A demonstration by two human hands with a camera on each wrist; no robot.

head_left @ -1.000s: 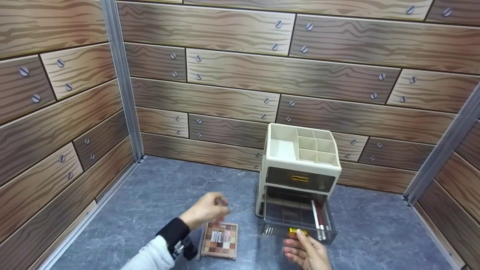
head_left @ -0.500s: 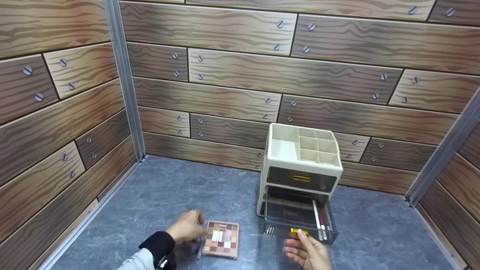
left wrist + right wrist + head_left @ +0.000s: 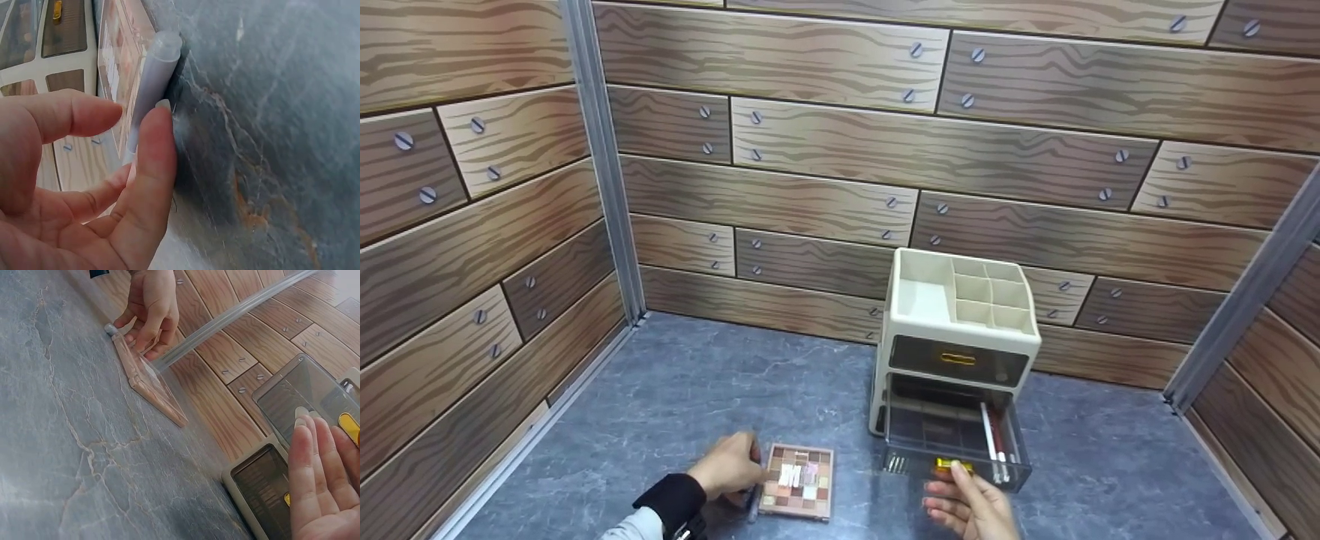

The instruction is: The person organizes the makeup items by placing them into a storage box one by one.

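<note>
In the head view my left hand (image 3: 731, 465) is down at the left edge of an eyeshadow palette (image 3: 796, 481). Beside that palette lies a slim pale purple tube with a clear end (image 3: 154, 73). The left wrist view shows a fingertip against the tube's side, and a small gap between thumb and tube. My right hand (image 3: 971, 501) pinches the yellow handle (image 3: 952, 466) of a clear smoky drawer (image 3: 930, 442), thumb on top. This drawer stands pulled out of a cream organizer (image 3: 960, 334). Slim white and dark red sticks (image 3: 990, 435) lie at its right side.
The organizer's upper drawer (image 3: 958, 358) is closed, and its top has several open compartments. A grey marbled surface (image 3: 720, 367) runs beneath everything. Wood-patterned walls (image 3: 780, 180) enclose the back and sides, with a metal corner strip (image 3: 604, 165) at left.
My left hand has moved left and down from above the palette to the tube at its left edge. My right hand stays at the drawer handle, and the drawer has not moved.
</note>
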